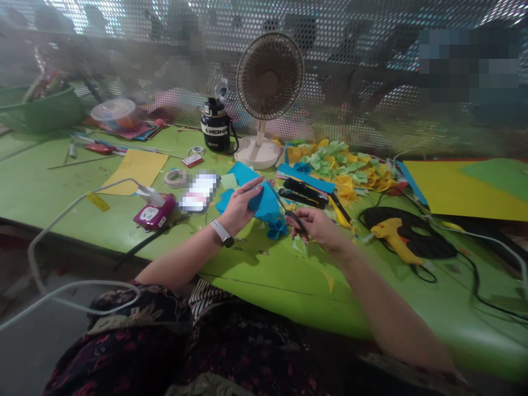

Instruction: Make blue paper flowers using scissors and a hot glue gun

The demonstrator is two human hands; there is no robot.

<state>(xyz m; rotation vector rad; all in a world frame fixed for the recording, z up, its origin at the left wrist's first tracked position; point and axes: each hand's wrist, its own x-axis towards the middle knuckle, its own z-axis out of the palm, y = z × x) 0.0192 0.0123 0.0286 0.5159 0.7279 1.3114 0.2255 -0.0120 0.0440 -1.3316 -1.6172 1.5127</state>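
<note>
Between thumb and fingers, my left hand [241, 207] grips a piece of blue paper [266, 204]. Black-handled scissors [293, 218] are in my right hand [314, 226], their blades reaching up against the right edge of that paper. Whether the blades are apart or together is hard to make out. Just below the held piece, a blue paper flower [277, 229] rests on the green table [264, 275]. More blue paper [243, 175] lies behind my left hand. A black stapler [305, 192] lies beyond my right hand, beside a yellow-handled cutter [340, 210].
A beige fan [270, 77] and black flask [216, 125] stand at the back. Paper flowers [346, 162] are heaped right of the fan. A yellow glue gun [396, 241] with cords lies right. Left are a phone [199, 192], tape roll [176, 177] and purple power adapter [154, 213].
</note>
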